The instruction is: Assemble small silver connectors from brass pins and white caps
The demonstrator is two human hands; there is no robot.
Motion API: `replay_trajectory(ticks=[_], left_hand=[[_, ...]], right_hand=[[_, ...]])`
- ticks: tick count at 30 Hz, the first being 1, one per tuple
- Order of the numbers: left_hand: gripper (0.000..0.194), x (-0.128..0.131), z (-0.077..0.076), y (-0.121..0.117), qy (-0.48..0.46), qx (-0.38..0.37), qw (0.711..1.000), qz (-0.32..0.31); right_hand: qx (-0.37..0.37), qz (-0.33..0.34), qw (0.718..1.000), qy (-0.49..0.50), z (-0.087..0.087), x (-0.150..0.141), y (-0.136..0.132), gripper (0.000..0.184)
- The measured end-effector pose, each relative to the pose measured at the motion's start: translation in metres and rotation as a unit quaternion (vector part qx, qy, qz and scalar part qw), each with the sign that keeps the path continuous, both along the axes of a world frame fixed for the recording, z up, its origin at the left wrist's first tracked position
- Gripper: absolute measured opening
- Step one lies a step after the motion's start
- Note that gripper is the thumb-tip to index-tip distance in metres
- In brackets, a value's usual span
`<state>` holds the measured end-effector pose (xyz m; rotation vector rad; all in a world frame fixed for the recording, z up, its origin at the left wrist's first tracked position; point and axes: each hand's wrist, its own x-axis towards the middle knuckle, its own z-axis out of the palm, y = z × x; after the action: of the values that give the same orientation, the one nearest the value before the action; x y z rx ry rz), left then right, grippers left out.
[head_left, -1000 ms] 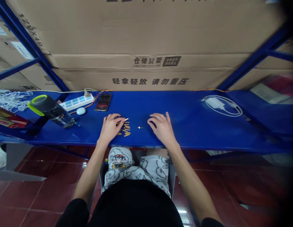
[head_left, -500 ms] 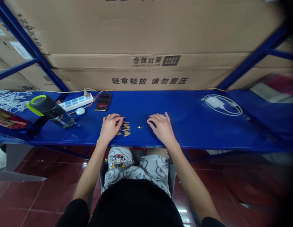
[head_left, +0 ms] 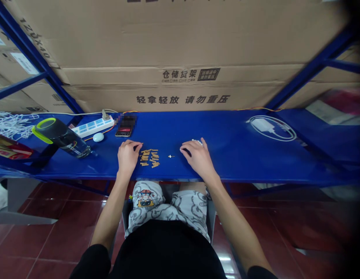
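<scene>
Flanking thin tan strips [head_left: 145, 157], hands [head_left: 128, 157] [head_left: 197, 156] curl over a smooth tabletop [head_left: 165, 130].

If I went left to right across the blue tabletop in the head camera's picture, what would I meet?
Dark bottle, round white object, left hand, little brown pieces, tiny white piece, right hand, white charger with coiled cable.

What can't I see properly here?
In the head view:
White pieces: partly hidden behind the right hand.
Tan pieces: too small to count.
Red packet: cut off by the left edge.
Anything in the left hand: too small to tell.
Reddish thing, far right: blurred.
</scene>
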<state>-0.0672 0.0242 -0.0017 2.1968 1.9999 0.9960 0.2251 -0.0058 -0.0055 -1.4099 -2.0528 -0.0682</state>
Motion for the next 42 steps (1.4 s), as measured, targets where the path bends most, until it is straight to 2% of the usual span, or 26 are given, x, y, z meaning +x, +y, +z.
replay_trajectory(ticks=[9, 13, 16, 22, 25, 28, 30, 35, 38, 42], left_hand=[[0.010, 0.008, 0.008, -0.006, 0.005, -0.024, 1.000, -0.002], [0.021, 0.007, 0.006, -0.003, -0.032, -0.024, 0.999, -0.012], [0.027, 0.007, 0.008, -0.002, -0.108, -0.017, 0.992, -0.060], [0.025, 0.024, 0.020, -0.012, -0.235, 0.012, 0.954, -0.186], [0.025, 0.038, 0.022, -0.021, -0.265, -0.015, 0.939, -0.218], [0.026, 0.049, 0.022, -0.028, -0.281, -0.047, 0.926, -0.249], [0.028, 0.055, 0.022, -0.032, -0.293, -0.066, 0.917, -0.263], [0.026, 0.063, 0.024, -0.038, -0.302, -0.081, 0.907, -0.283], [0.026, 0.065, 0.023, -0.038, -0.288, -0.073, 0.910, -0.288], [0.029, 0.063, 0.018, -0.036, -0.194, -0.017, 0.934, -0.300]], right_hand=[[0.000, 0.013, 0.999, 0.034, 0.005, -0.001, -0.001, 0.015], [0.008, 0.023, 0.999, 0.047, 0.006, 0.000, -0.001, 0.013], [0.016, 0.043, 0.997, 0.063, 0.005, 0.001, 0.000, 0.015], [-0.012, 0.106, 0.980, 0.165, 0.013, -0.007, -0.006, 0.011], [-0.040, 0.126, 0.967, 0.217, 0.018, -0.017, -0.012, 0.017], [-0.047, 0.157, 0.961, 0.223, 0.019, -0.024, -0.014, 0.028], [-0.035, 0.171, 0.960, 0.217, 0.019, -0.025, -0.015, 0.027], [-0.011, 0.197, 0.957, 0.213, 0.019, -0.026, -0.014, 0.017], [-0.016, 0.181, 0.959, 0.217, 0.020, -0.026, -0.015, 0.016], [-0.034, 0.154, 0.956, 0.248, 0.021, -0.025, -0.015, 0.014]])
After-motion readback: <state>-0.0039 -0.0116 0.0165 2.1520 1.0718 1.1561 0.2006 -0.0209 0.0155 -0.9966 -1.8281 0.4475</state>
